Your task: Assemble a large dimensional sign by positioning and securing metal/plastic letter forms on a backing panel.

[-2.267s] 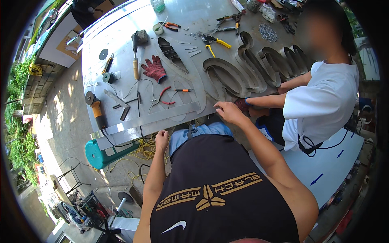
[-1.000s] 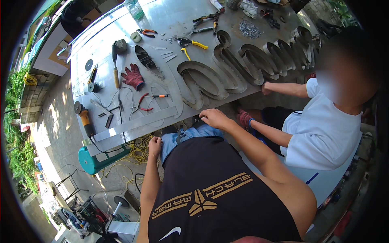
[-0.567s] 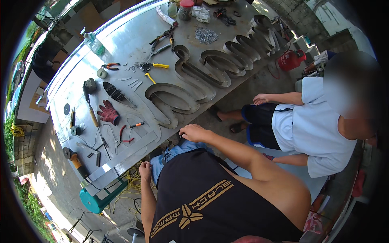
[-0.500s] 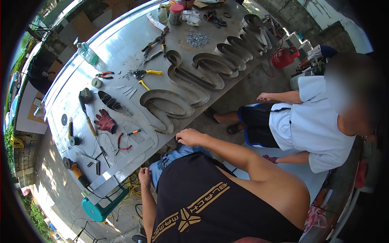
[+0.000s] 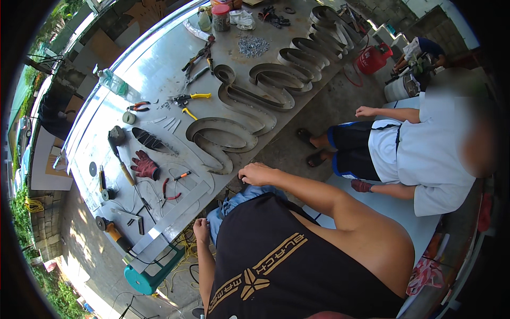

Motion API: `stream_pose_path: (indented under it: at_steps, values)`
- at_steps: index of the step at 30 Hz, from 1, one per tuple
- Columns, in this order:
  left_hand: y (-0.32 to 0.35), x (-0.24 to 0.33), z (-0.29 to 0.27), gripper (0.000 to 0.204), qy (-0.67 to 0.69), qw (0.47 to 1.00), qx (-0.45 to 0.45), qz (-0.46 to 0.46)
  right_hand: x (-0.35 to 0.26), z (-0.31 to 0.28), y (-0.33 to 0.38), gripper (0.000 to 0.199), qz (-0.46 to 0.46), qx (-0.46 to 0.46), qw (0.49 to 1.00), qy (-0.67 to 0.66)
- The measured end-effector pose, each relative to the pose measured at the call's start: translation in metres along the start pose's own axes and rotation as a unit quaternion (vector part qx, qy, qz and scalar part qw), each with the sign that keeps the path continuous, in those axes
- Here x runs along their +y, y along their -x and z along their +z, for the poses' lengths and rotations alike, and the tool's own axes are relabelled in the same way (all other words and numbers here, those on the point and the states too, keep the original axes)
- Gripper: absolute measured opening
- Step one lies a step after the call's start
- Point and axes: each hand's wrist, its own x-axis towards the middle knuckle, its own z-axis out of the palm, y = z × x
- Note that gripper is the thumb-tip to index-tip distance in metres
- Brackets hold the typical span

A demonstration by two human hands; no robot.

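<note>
My right hand [image 5: 257, 174] is closed by the table's near edge, beside the end of a large script-shaped metal strip form [image 5: 234, 143]. A dark bit shows at its fingertips, too small to name. My left hand [image 5: 202, 231], lower down by my blue jeans [image 5: 240, 200], has curled fingers; whatever may be inside them is hidden. On the metal table [image 5: 154, 199] near the hands lie red-handled pliers [image 5: 166, 190], an orange-and-black pen-like tool [image 5: 181, 175] and a flat metal strip [image 5: 178, 210]. A dark red glove [image 5: 145, 165] rests farther left.
An angle grinder [image 5: 114, 234] lies at the table's left corner above a green stool [image 5: 139, 279]. Snips with yellow handles [image 5: 194, 97] and metal scraps [image 5: 253, 47] are farther back. A person in a white shirt [image 5: 425, 154] stands right, near a red gas cylinder [image 5: 374, 58].
The person in white has moved right, away from the table, and another person shows behind. The whole view has shifted slightly. Both my hands keep nearly the same pose.
</note>
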Motion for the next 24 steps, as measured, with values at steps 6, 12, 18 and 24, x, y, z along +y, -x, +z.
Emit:
stream_pose_path:
  at_steps: [6, 12, 18, 24]
  values:
    - [-0.004, -0.003, -0.001, 0.020, -0.035, 0.999, 0.002, -0.001, 0.006, 0.008, 0.000, 0.024, -0.014, 0.027, 0.999, -0.022]
    - [0.004, -0.001, 0.005, 0.018, -0.013, 1.000, 0.006, 0.021, 0.005, 0.003, 0.000, 0.025, -0.009, 0.017, 1.000, -0.010]
    - [0.014, -0.003, 0.008, 0.019, -0.027, 1.000, 0.013, 0.001, 0.000, 0.003, 0.002, 0.025, -0.003, 0.005, 1.000, -0.005]
    - [0.021, 0.005, 0.012, 0.019, -0.020, 0.999, 0.035, 0.002, -0.003, 0.004, 0.001, 0.025, -0.008, -0.006, 1.000, 0.010]
